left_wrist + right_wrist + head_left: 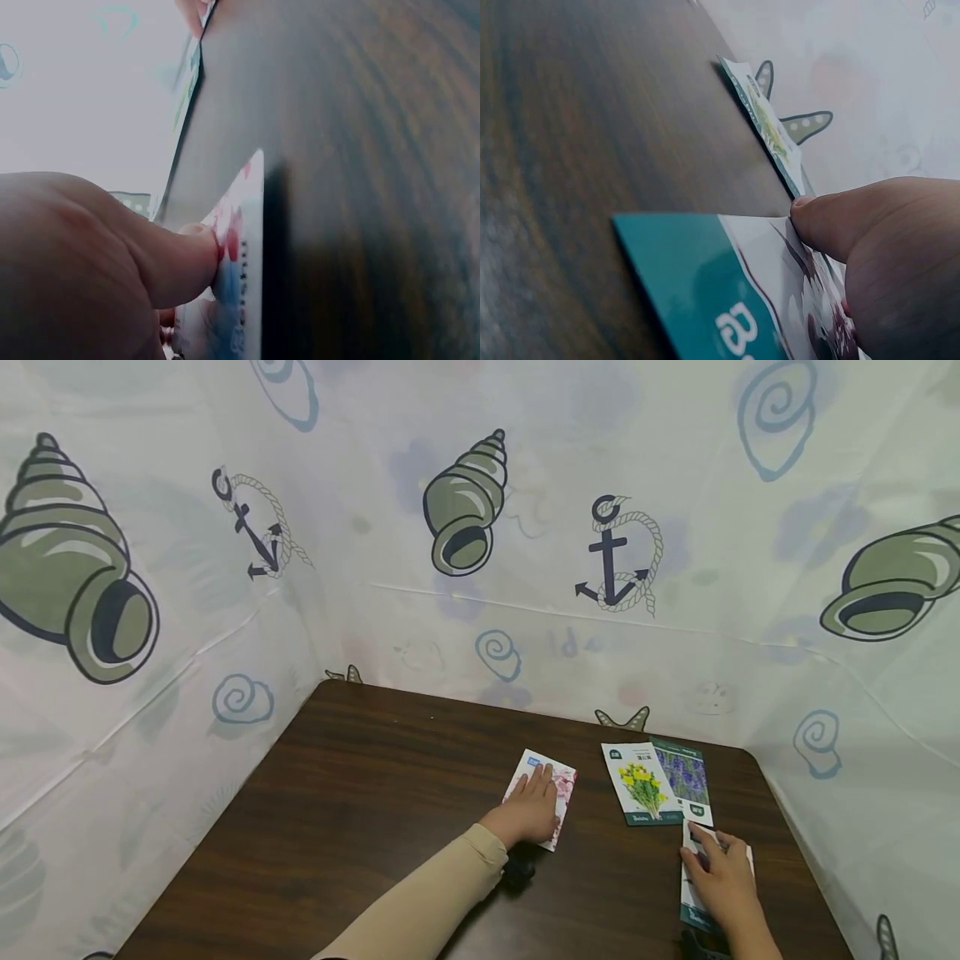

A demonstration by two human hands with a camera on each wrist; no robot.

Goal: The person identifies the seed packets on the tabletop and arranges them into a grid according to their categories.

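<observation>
My left hand [528,810] lies with straight fingers across a seed packet with pink blossoms [564,783], near the middle of the table. In the left wrist view, its thumb [180,262] touches that packet's printed face. My right hand [722,877] rests over a white and teal seed packet [693,906] at the right, covering much of its picture. The right thumb [832,221] touches that packet's edge in the right wrist view. Beyond this hand lie a yellow-flower seed packet [633,777] and a purple-flower seed packet [684,772], the yellow one partly overlapping the purple.
The dark brown wooden table [360,777] ends at a pale cloth wall [360,543] printed with shells and anchors. This cloth also runs along the left and right sides. A dark wrist strap [517,870] shows below the left hand.
</observation>
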